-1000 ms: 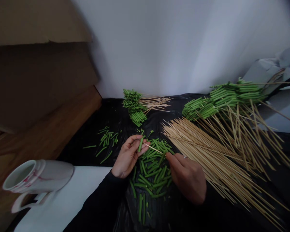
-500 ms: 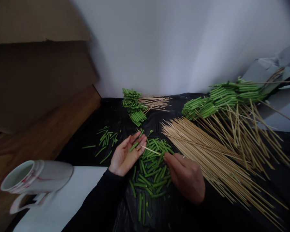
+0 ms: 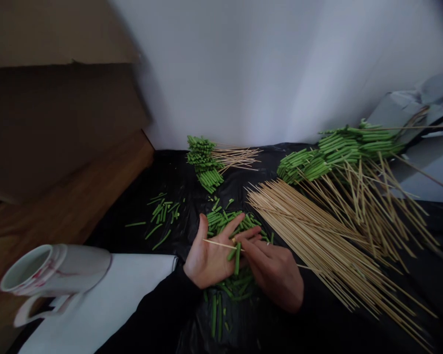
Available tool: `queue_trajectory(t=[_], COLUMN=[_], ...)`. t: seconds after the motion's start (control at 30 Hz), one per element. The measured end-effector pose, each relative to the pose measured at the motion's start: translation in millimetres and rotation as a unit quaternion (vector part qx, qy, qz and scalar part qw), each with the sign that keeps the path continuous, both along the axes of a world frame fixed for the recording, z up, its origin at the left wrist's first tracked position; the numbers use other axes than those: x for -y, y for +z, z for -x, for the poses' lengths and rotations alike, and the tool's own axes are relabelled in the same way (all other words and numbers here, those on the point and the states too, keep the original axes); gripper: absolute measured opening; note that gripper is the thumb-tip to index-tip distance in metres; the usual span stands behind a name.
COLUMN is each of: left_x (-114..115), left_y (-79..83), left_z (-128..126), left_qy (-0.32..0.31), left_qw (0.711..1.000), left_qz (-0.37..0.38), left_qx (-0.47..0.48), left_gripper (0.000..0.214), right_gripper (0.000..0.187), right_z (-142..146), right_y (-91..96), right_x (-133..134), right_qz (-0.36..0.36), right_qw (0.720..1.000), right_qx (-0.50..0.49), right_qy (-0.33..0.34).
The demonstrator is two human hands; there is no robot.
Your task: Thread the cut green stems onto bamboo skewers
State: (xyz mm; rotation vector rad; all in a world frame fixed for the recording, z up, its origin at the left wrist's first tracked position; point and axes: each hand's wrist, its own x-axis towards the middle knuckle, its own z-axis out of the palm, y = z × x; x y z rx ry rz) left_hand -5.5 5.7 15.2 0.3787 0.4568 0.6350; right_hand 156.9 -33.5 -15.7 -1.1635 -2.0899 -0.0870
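Note:
My left hand [image 3: 212,253] lies palm up over a heap of cut green bean pieces [image 3: 229,223] on black plastic sheeting [image 3: 177,177]. Its fingers are stretched out, and green bean pieces [image 3: 237,258] rest across them. My right hand [image 3: 275,273] is closed in a pinch on a thin bamboo skewer [image 3: 217,243], whose point reaches left across the open palm. The skewer touches the green pieces on my left fingers.
A large fan of loose bamboo skewers [image 3: 328,231] lies to the right. Skewered bean bundles [image 3: 206,162] sit at the back, more green stems [image 3: 339,150] at back right. Scattered green trimmings [image 3: 160,216] lie left. A white mug [image 3: 51,273] lies tipped at lower left.
My left hand has turned palm up, dropped nearer to me and opened, with bean pieces on its fingers. My right hand has brought the skewer left, across that palm.

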Motion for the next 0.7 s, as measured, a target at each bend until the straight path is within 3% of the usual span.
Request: queue_trajectory(t=[0.17, 0.3, 0.4, 0.5, 0.7], left_x=[3.1, 3.1, 3.8, 5.3, 2.6], left_y=[2.4, -2.7, -9.9, -13.8, -8.6], left_z=[-1.6, -4.1, -5.2, -6.5, -6.6], left_qy=[-0.021, 0.025, 0.059, 0.089, 0.188], left_qw=[1.0, 0.995, 0.97, 0.934, 0.88], left_qz=[0.009, -0.087, -0.19, -0.254, -0.292], left_qx=[0.002, -0.053, -0.143, -0.237, -0.323], left_gripper=[0.091, 0.06, 0.035, 0.03, 0.02], right_gripper=[0.023, 0.02, 0.022, 0.024, 0.015], right_z=[-2.4, -7.6, -10.2, -9.1, -10.0], right_y=[1.8, 0.5, 2.4, 5.5, 9.0], right_x=[-0.6, -3.9, -5.6, -4.6, -4.4], right_qz=[0.052, 0.071, 0.112, 0.145, 0.198], right_qw=[0.996, 0.985, 0.974, 0.966, 0.955], right_qx=[-0.074, -0.156, -0.197, -0.214, -0.219], right_qy=[0.001, -0.02, -0.021, -0.008, -0.013])
